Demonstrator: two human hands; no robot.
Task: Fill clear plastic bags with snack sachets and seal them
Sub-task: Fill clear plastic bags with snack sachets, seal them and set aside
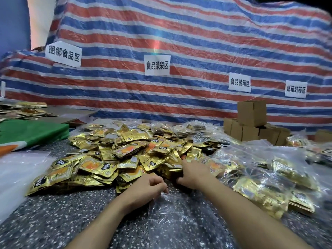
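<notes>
A big heap of gold snack sachets point(125, 155) covers the middle of the speckled table. A clear plastic bag point(172, 211) lies flat in front of me. My left hand point(149, 186) pinches the bag's top edge with curled fingers. My right hand point(192, 175) reaches into the near edge of the heap, its fingers curled round several sachets. Filled clear bags of sachets point(265, 178) lie to the right.
Small cardboard boxes point(251, 121) are stacked at the back right. A green sheet point(34, 132) and empty clear bags point(16, 169) lie on the left. More sachets point(23, 109) sit far left. A striped tarp point(179, 42) with paper signs forms the back wall.
</notes>
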